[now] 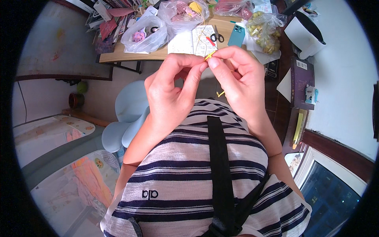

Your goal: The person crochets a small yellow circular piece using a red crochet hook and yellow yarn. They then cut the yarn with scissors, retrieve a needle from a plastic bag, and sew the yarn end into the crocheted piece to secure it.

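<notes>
Close together in front of my chest, my left hand point(171, 79) and my right hand point(239, 77) pinch a small, thin yellow piece point(210, 54) between thumbs and fingertips. It may be yarn work, but its exact kind is too small to tell. Below my right hand a bent yellow end point(220, 94) sticks out; whether it joins the pinched piece is hidden by the fingers. Just beyond the fingertips, on the wooden table point(152, 55), lie an open notebook point(181, 44) with handwriting, black-handled scissors point(217, 37) and a slim red object point(211, 41). A thin yellowish strand point(203, 29) trails over the notebook.
Plastic bags with yarn point(183, 14) and small pieces point(144, 35) stand at the table's back left. To the right are a teal phone point(237, 35), a bag of green fruit point(264, 33) and a white bin-like container point(304, 33). A pale blue chair point(132, 100) stands left.
</notes>
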`<state>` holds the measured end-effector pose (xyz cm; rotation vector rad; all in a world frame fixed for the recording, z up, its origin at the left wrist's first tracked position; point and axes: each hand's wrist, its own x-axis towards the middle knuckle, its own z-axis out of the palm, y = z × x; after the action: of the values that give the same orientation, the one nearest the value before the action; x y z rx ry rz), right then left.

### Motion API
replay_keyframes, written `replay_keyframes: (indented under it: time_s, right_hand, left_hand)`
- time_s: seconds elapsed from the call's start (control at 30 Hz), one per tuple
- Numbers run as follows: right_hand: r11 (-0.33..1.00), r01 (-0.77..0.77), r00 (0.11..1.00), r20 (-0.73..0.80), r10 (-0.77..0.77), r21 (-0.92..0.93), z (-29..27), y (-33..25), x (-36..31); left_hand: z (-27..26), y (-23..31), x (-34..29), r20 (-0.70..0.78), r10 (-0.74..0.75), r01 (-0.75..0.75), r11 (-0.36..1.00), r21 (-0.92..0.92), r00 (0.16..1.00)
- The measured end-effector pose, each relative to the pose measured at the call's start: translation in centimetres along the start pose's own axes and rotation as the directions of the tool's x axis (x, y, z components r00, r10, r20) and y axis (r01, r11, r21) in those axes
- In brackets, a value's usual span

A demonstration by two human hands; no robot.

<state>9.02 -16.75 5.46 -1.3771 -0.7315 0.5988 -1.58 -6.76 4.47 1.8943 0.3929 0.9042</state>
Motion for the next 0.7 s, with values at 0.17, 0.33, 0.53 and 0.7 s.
replay_keyframes:
  time_s: [0.17,0.33,0.53,0.7]
  right_hand:
    - [1.000,-0.005,1.000,0.005,0.005,-0.013,-0.2,0.0,0.1]
    - [1.000,-0.007,1.000,0.004,0.007,0.018,-0.4,-0.2,0.0]
    - [1.000,0.017,1.000,0.007,-0.017,0.020,-0.8,0.1,-0.2]
    - [0.999,0.020,0.999,0.024,-0.021,0.049,-1.0,0.1,-0.2]
  left_hand:
    - [0.0,0.1,0.0,0.001,0.004,-0.004,1.000,0.018,1.000]
    - [0.2,0.4,0.2,-0.008,0.028,-0.027,0.999,0.042,1.000]
    - [0.7,0.3,0.3,-0.043,0.093,-0.089,0.993,0.081,0.995]
    - [0.5,0.1,0.8,-0.004,0.237,-0.231,0.949,0.216,0.972]
